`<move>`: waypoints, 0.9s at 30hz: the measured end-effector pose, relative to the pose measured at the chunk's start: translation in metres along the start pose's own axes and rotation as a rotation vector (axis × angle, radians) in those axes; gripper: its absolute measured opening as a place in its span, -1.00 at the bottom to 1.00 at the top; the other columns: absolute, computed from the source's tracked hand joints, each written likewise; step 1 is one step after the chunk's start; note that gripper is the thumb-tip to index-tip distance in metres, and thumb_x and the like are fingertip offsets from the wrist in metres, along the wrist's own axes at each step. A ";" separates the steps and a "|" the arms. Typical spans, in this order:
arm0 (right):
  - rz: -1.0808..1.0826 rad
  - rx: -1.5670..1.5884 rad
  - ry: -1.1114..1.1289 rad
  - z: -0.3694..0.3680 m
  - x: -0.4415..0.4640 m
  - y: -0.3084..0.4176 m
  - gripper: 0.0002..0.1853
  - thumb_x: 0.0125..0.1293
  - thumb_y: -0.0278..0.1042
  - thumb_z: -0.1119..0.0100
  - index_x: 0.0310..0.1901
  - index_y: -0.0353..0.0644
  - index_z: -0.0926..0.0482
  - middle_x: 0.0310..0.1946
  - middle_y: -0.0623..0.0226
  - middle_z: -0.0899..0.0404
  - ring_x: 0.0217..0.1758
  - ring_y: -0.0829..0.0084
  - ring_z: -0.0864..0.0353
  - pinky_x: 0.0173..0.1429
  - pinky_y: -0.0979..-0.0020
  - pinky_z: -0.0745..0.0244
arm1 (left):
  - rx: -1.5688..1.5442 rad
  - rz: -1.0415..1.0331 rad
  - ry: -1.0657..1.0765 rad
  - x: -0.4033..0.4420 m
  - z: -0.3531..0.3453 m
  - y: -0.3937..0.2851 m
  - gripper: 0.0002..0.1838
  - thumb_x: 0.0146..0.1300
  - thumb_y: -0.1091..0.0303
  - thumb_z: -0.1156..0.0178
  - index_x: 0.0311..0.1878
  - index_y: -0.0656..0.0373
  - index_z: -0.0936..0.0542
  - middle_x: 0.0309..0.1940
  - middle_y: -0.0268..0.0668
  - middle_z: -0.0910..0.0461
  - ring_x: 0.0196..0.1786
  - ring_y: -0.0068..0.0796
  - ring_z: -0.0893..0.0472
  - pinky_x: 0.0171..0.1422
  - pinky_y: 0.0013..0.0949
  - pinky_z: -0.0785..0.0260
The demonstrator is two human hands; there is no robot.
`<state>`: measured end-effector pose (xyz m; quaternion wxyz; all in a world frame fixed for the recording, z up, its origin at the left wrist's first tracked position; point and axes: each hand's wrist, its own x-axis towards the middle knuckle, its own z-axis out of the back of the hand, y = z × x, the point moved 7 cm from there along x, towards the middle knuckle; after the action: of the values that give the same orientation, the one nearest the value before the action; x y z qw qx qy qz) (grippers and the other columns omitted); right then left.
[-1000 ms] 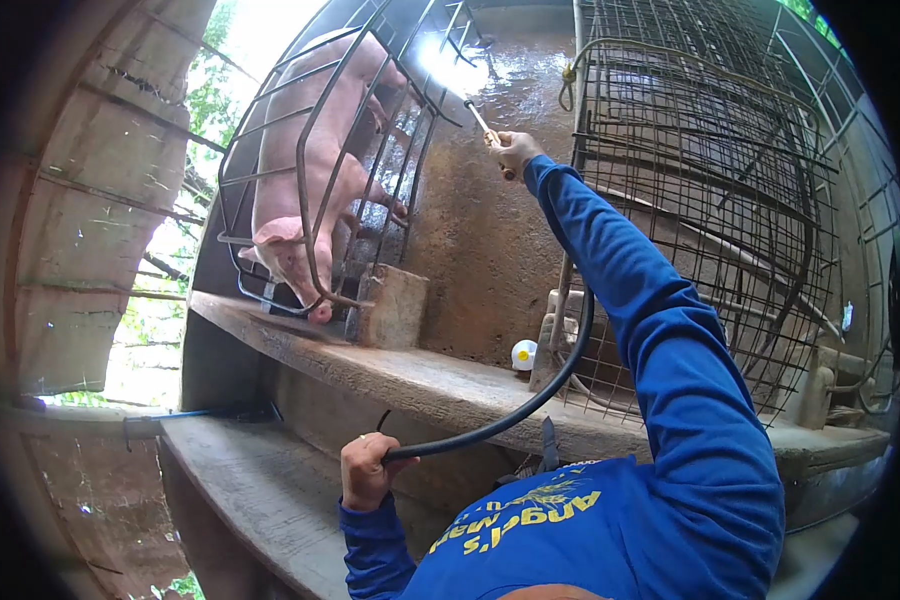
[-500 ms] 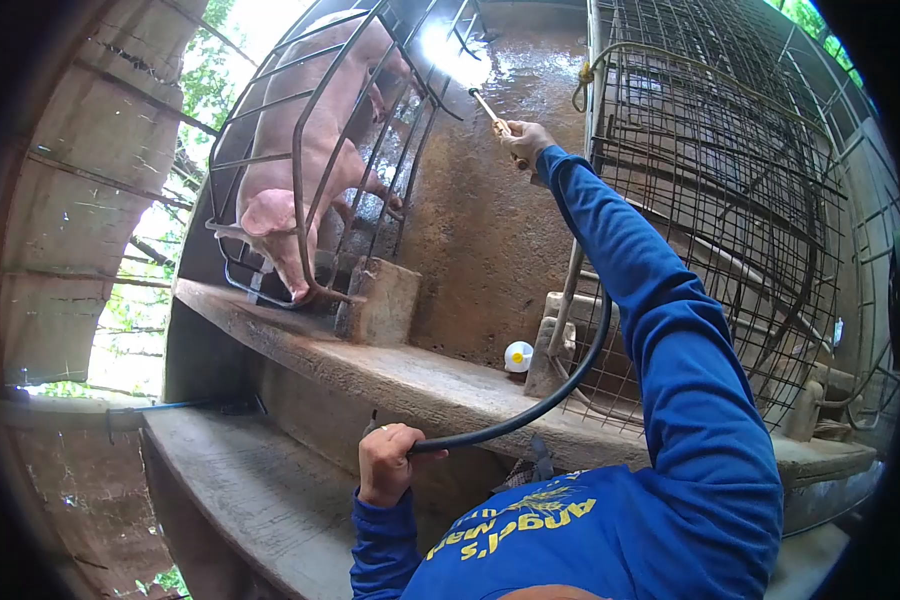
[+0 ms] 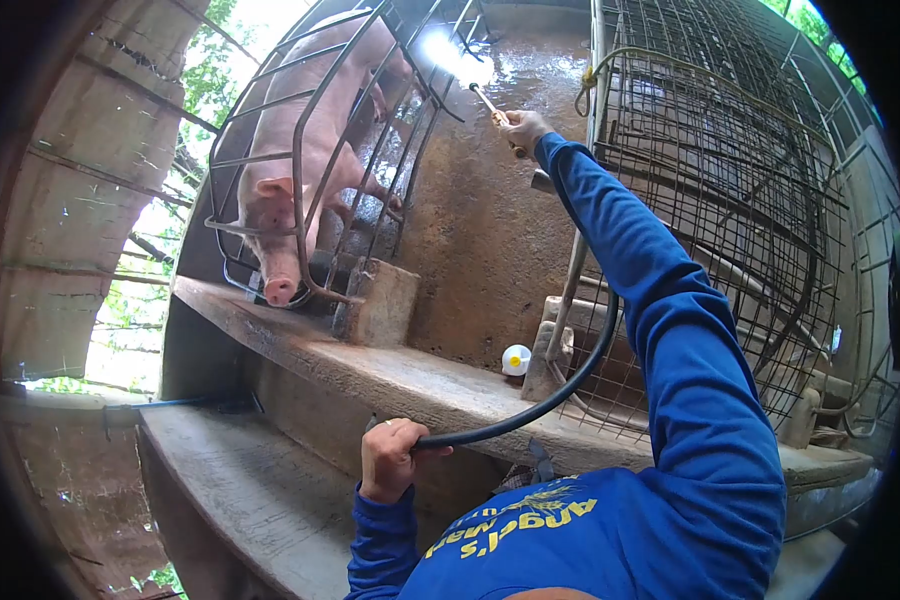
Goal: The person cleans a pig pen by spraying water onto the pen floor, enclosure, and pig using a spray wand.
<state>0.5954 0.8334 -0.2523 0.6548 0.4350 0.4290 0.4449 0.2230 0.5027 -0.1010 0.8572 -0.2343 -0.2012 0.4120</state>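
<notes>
My right hand, at the end of an outstretched arm, is closed around the grip of a spray gun with a thin wand. The wand points away over the wet concrete floor, beside the barred pen. A bright white glare hides what comes from its tip. Lower down, my left hand is wrapped around a dark hose, which curves up to the right beneath my right arm. A pink pig stands inside the pen's metal bars, its snout towards the concrete ledge.
A wire-mesh pen stands on the right, with a yellowish rope across it. A white container with a yellow cap sits by the concrete ledge. A concrete block stands at the pig pen's corner.
The pig has turned its head, so its snout now faces me. My right hand and the spray gun have shifted slightly left; my left hand still grips the hose.
</notes>
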 end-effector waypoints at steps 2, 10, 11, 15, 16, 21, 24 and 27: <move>-0.006 -0.062 -0.029 0.006 -0.009 0.015 -0.72 0.16 -0.18 -0.04 -0.12 -0.05 -0.55 -0.64 0.41 -0.47 -0.68 0.59 -0.42 -0.65 0.50 -0.34 | 0.000 0.004 0.000 0.002 0.001 -0.001 -0.60 -0.22 0.05 -0.37 -0.64 0.15 -0.43 -0.75 -0.29 -0.34 -0.65 -0.31 -0.40 -0.55 -0.34 -0.17; -0.007 -0.160 -0.079 0.016 0.008 0.031 -0.71 0.12 -0.14 -0.07 -0.17 -0.06 -0.57 -0.61 0.38 -0.50 -0.65 0.57 -0.43 -0.58 0.48 -0.37 | -0.006 0.007 -0.021 0.012 0.004 -0.003 -0.62 -0.21 0.07 -0.37 -0.64 0.15 -0.45 -0.75 -0.29 -0.35 -0.65 -0.31 -0.39 -0.55 -0.34 -0.17; 0.009 -0.176 -0.123 0.018 0.032 0.017 -0.72 0.11 -0.15 -0.08 -0.18 -0.06 -0.57 -0.60 0.37 -0.51 -0.65 0.56 -0.43 -0.57 0.47 -0.37 | -0.003 0.004 -0.024 0.014 0.005 -0.003 -0.63 -0.21 0.08 -0.37 -0.63 0.15 -0.45 -0.75 -0.29 -0.35 -0.65 -0.31 -0.39 -0.55 -0.34 -0.17; -0.040 -0.207 -0.177 0.030 0.031 0.022 -0.67 0.18 -0.08 -0.08 -0.09 -0.06 -0.53 -0.68 0.50 -0.38 -0.75 0.64 -0.31 -0.75 0.53 -0.18 | -0.030 0.015 -0.022 0.018 0.006 0.002 -0.64 -0.22 0.11 -0.38 -0.62 0.16 -0.46 -0.74 -0.28 -0.36 -0.65 -0.31 -0.40 -0.55 -0.33 -0.18; -0.074 -0.209 -0.178 0.035 0.029 0.021 -0.66 0.18 -0.05 -0.08 -0.10 -0.06 -0.53 -0.68 0.49 -0.38 -0.76 0.63 -0.31 -0.75 0.52 -0.19 | -0.037 0.017 -0.026 0.018 0.006 0.003 -0.64 -0.22 0.11 -0.38 -0.62 0.16 -0.46 -0.74 -0.28 -0.37 -0.65 -0.31 -0.40 -0.55 -0.33 -0.18; -0.067 -0.193 -0.117 0.030 0.028 0.019 -0.61 0.19 0.03 -0.06 -0.04 -0.01 -0.52 -0.69 0.47 -0.38 -0.78 0.65 -0.29 -0.77 0.52 -0.17 | -0.021 0.009 -0.018 0.019 0.006 0.002 -0.65 -0.24 0.12 -0.39 -0.61 0.16 -0.47 -0.73 -0.27 -0.38 -0.64 -0.30 -0.41 -0.54 -0.33 -0.20; -0.064 -0.187 -0.093 0.022 0.024 0.029 -0.61 0.15 0.00 -0.08 -0.06 -0.02 -0.53 -0.66 0.44 -0.42 -0.73 0.63 -0.33 -0.71 0.50 -0.21 | -0.023 0.005 -0.016 0.020 0.003 0.003 -0.65 -0.24 0.13 -0.39 -0.61 0.17 -0.47 -0.72 -0.27 -0.39 -0.63 -0.30 -0.42 -0.53 -0.34 -0.21; -0.087 -0.221 -0.075 0.020 -0.002 0.055 -0.68 0.09 -0.11 -0.10 -0.19 -0.10 -0.58 -0.61 0.37 -0.51 -0.65 0.57 -0.45 -0.58 0.46 -0.34 | -0.009 0.020 -0.005 0.022 0.004 0.002 -0.66 -0.23 0.13 -0.39 -0.61 0.17 -0.48 -0.72 -0.27 -0.40 -0.63 -0.31 -0.43 -0.53 -0.34 -0.22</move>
<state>0.6029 0.8404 -0.1947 0.7329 0.3575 0.3712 0.4441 0.2323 0.5224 -0.0961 0.8516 -0.2390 -0.2027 0.4203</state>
